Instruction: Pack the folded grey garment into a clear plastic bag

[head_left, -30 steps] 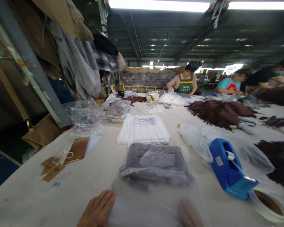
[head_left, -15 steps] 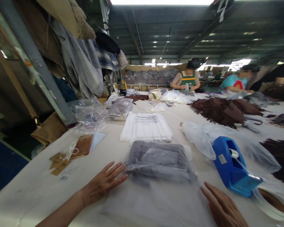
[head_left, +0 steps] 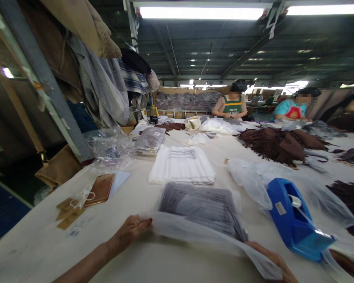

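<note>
From the head camera I see my left hand (head_left: 131,232) pinching the near left corner of a clear plastic bag (head_left: 200,236), fingers closed on the film. My right hand (head_left: 273,261) is at the bag's near right edge, mostly covered by the plastic, so I cannot tell how it grips. The bag's open flap is lifted between both hands; the folded grey garment (head_left: 202,208) inside lies just beyond them on the pale table (head_left: 120,251). A stack of white folded cloth (head_left: 181,165) sits farther back, a blue tape dispenser (head_left: 295,220) to the right, and a phone (head_left: 99,189) beside brown card tags (head_left: 66,214) to the left. Fringed brown fabric (head_left: 279,143) is heaped across the table, where other people work under strip lights.
</note>
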`<action>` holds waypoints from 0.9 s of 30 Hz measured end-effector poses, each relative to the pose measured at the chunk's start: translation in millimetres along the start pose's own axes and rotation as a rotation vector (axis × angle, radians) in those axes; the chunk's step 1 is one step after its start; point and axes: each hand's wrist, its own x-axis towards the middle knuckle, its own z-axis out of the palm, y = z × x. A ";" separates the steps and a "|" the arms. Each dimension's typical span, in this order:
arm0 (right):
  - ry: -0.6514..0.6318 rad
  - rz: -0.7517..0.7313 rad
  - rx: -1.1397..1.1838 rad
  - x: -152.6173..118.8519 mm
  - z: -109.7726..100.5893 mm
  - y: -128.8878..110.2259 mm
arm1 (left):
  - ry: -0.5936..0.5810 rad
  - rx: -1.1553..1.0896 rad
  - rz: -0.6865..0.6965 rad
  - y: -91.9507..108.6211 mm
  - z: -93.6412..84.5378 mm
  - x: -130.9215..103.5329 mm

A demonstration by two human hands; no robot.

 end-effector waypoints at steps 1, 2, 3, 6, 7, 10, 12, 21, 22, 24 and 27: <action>0.048 0.091 0.026 3.4 1.5 -1.6 | 0.031 0.027 -0.025 4.2 2.9 6.2; 0.083 0.143 0.040 7.0 2.5 -4.0 | 0.053 0.062 -0.024 9.3 5.3 12.2; 0.090 0.168 0.047 10.6 3.3 -6.6 | 0.084 0.097 -0.032 15.0 7.2 17.6; 0.059 0.210 0.062 16.8 8.1 -11.3 | 0.154 0.231 -0.064 30.6 12.3 30.2; 0.080 0.230 0.055 16.5 11.5 -10.5 | 0.166 0.285 -0.075 34.1 14.1 33.5; 0.275 0.282 -0.088 9.1 25.9 -2.1 | 0.173 0.448 -0.099 38.8 19.2 42.2; 0.358 0.275 -0.221 3.1 35.1 3.2 | 0.161 0.542 -0.116 40.0 20.7 46.9; 0.324 0.401 -0.497 5.6 47.9 -21.3 | 0.109 0.738 -0.259 60.7 15.1 55.8; 0.315 0.402 -0.538 6.6 49.4 -22.1 | 0.114 0.739 -0.277 61.9 15.7 57.0; 0.299 0.407 -0.616 8.2 52.7 -21.5 | 0.131 0.733 -0.309 62.6 17.2 59.9; 0.294 0.397 -0.704 9.9 57.3 -19.6 | 0.167 0.727 -0.328 60.1 19.0 64.1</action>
